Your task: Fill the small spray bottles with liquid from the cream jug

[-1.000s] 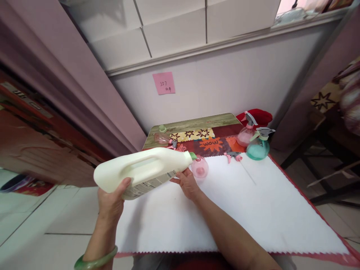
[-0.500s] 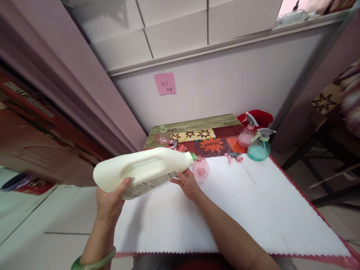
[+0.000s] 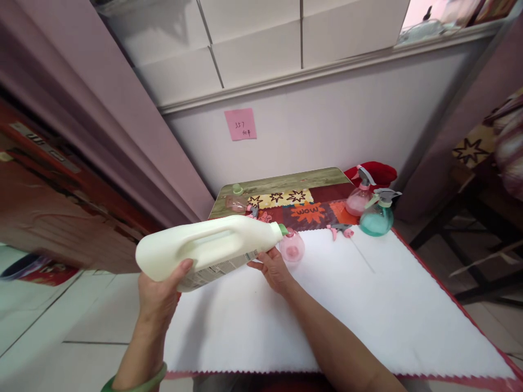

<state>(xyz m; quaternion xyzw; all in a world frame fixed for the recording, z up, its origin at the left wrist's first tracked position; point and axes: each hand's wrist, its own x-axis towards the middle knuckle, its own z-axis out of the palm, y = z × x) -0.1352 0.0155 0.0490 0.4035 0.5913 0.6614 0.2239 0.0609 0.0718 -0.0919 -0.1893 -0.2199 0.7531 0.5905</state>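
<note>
A big white detergent bottle (image 3: 220, 242) is tipped nearly onto its side, its green spout (image 3: 283, 230) at the mouth of a small round pink spray bottle (image 3: 292, 247). This small bottle has no spray head on it and a little pink at its base. Around the lower end of the detergent bottle wraps my left hand (image 3: 161, 288), its thumb on the near side. My right hand (image 3: 273, 267) holds the underside near the neck, beside the pink bottle. A detached pink and grey spray head (image 3: 340, 230) lies to the right.
A pink-filled spray bottle (image 3: 358, 198) and a teal-filled one (image 3: 376, 220) stand at the table's right. Far left lie a clear pink bottle (image 3: 236, 204) and a green cap (image 3: 237, 189). White cloth (image 3: 359, 321) covers the near table; a wall (image 3: 294, 125) stands behind.
The view has shifted very slightly. Both hands keep their hold on the detergent bottle, and its spout stays at the pink bottle's mouth.
</note>
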